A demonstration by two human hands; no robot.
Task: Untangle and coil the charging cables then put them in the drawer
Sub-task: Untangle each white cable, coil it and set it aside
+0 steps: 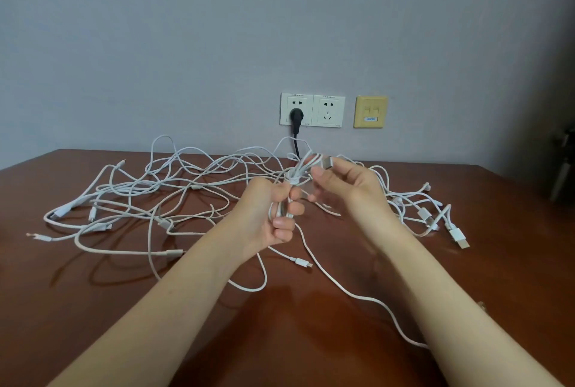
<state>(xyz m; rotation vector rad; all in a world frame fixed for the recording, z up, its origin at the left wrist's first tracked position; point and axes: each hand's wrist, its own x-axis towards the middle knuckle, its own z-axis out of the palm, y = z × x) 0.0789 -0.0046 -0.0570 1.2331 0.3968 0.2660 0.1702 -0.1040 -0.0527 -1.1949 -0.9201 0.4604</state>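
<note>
Several white charging cables (174, 187) lie tangled across the brown table (311, 309). My left hand (267, 215) grips a small coiled bundle of white cable (295, 179) above the table's middle. My right hand (345, 187) pinches the plug end of that same cable (326, 162) beside the bundle's top. A loose strand (351, 293) trails from the bundle down and right, passing under my right forearm. More plugs and cable ends (457, 235) lie at the right. No drawer is in view.
Two white wall sockets (312, 109) sit on the grey wall behind the table, with a black plug (296, 116) and cord in the left one. A yellow data socket (370, 111) is to their right. A dark object stands at the far right edge (563, 168).
</note>
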